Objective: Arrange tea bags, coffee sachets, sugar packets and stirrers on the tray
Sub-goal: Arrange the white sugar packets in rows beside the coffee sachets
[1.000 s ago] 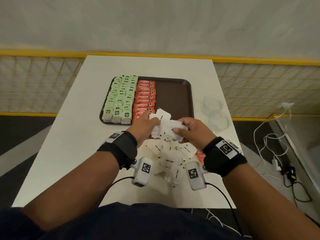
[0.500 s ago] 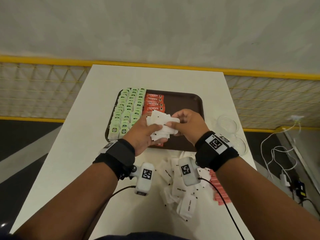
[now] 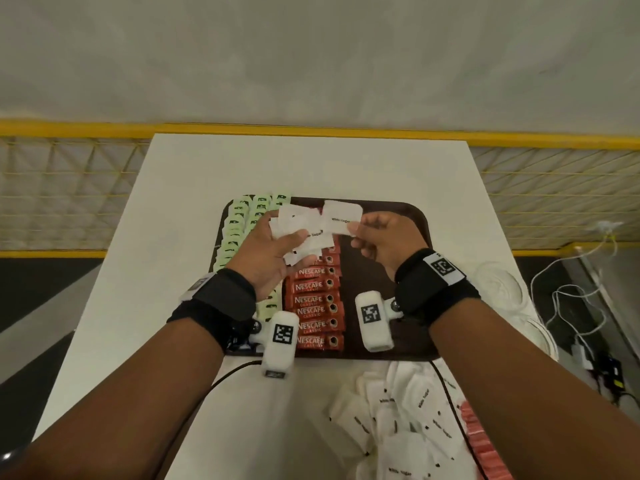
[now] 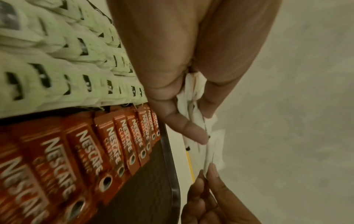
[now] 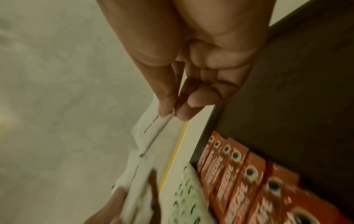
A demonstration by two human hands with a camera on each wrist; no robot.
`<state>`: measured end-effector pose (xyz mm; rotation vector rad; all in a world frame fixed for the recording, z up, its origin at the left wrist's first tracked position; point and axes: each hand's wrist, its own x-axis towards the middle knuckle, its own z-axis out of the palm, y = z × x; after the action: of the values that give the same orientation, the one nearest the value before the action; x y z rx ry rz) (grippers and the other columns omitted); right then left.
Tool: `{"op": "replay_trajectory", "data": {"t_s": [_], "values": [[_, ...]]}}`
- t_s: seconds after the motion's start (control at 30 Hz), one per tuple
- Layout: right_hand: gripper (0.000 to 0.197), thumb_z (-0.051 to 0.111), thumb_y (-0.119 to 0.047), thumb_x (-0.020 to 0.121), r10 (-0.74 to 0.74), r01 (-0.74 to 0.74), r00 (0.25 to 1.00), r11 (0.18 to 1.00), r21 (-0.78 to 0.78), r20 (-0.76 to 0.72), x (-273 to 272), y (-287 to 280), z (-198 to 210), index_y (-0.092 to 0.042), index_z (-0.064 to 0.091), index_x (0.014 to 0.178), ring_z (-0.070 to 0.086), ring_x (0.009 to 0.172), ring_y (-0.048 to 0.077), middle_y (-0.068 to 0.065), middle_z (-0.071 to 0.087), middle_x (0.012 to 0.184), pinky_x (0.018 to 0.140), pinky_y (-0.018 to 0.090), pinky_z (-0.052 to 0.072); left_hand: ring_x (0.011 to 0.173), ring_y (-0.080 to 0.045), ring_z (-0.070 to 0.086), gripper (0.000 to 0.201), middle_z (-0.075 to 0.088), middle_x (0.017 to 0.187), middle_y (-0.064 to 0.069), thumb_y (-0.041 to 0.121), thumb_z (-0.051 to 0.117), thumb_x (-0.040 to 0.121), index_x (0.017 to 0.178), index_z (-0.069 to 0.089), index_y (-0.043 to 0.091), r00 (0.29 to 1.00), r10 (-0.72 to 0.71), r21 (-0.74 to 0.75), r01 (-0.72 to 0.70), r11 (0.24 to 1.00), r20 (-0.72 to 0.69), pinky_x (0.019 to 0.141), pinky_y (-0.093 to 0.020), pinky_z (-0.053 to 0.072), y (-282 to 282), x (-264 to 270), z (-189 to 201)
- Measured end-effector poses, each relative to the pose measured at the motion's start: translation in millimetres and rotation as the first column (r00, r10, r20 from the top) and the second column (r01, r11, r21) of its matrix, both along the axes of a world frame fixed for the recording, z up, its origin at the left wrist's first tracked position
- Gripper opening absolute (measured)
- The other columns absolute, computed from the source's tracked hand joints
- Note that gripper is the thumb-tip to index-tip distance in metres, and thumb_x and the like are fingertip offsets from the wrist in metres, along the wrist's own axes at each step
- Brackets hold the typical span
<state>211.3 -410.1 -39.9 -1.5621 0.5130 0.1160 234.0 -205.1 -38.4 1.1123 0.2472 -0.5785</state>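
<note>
I had both hands raised over the brown tray [image 3: 412, 216], which sat on the white table [image 3: 194, 174]. My left hand [image 3: 268, 252] gripped a fanned bundle of white sugar packets [image 3: 298, 225], thumb laid across the front and fingers curled behind them; in the left wrist view the same bundle [image 4: 195, 109] was squeezed between thumb and fingers. My right hand [image 3: 382, 242] pinched a single sugar packet [image 3: 341, 216] by its right edge, between thumb and forefinger, with the other fingers curled in. That packet touched or overlapped the right side of the bundle; I could not tell which. From the right wrist the pinched packet [image 5: 153, 128] hung edge-on below my fingertips [image 5: 163, 112].

On the tray, the green tea bags [image 3: 239, 223] filled the left side in rows, and the red coffee sachets [image 3: 313, 311] lay stacked in a column just right of them, running from near to far. The right half of the tray showed bare brown.

On the table near me, right of centre, lay a loose heap of more sugar packets [image 3: 408, 420], with some pink sachets [image 3: 485, 441] at its right edge. Clear plastic cups [image 3: 498, 285] stood just right of the tray, and white cables [image 3: 571, 299] trailed on the floor beyond.
</note>
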Motion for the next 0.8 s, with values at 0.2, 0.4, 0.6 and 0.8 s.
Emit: {"op": "replay_trajectory", "data": {"t_s": [0.2,0.4,0.6,0.8], "values": [[0.014,0.073,-0.021,0.087,-0.144,0.114,0.985,0.960,-0.256,-0.100,57,-32,-54,-0.014,0.067,0.098,0.060,0.059,0.008,0.004,0.072,0.086,0.051,0.022,0.046,0.111,-0.032,0.064,0.035,0.062,0.122,-0.006,-0.001,0.060,0.092,0.119,0.051,0.020,0.999,0.046,0.050,-0.046,0.998,-0.003,0.077,-0.040,0.060,11,39,-18],[0.023,0.072,-0.023,0.087,-0.128,0.062,0.980,0.925,-0.376,-0.152,77,-29,-80,-0.011,0.068,0.106,0.056,0.051,0.008,0.001,0.069,0.084,0.050,0.020,0.044,0.108,-0.029,0.067,0.042,0.062,0.127,-0.006,0.000,0.060,0.093,0.127,0.047,0.021,0.999,0.036,0.062,-0.035,0.997,-0.016,0.072,-0.036,0.060,19,47,-35],[0.018,0.071,-0.032,0.087,-0.137,0.045,0.981,0.853,-0.520,-0.139,86,-28,-86,-0.018,0.064,0.094,0.062,0.051,0.012,0.002,0.070,0.082,0.052,0.024,0.046,0.109,-0.030,0.066,0.038,0.061,0.128,-0.008,0.002,0.061,0.092,0.124,0.049,0.020,1.000,0.006,0.067,-0.004,0.998,-0.026,0.069,-0.034,0.060,15,42,-42],[0.026,0.060,-0.045,0.092,-0.104,0.008,0.987,0.794,-0.608,-0.123,73,-21,-71,-0.020,0.055,0.098,0.066,0.072,0.020,0.000,0.065,0.090,0.067,0.030,0.053,0.112,-0.032,0.064,0.043,0.061,0.129,-0.009,0.001,0.061,0.092,0.130,0.046,0.016,0.999,0.004,0.042,-0.003,0.999,-0.032,0.070,-0.035,0.060,7,38,-44]]}}
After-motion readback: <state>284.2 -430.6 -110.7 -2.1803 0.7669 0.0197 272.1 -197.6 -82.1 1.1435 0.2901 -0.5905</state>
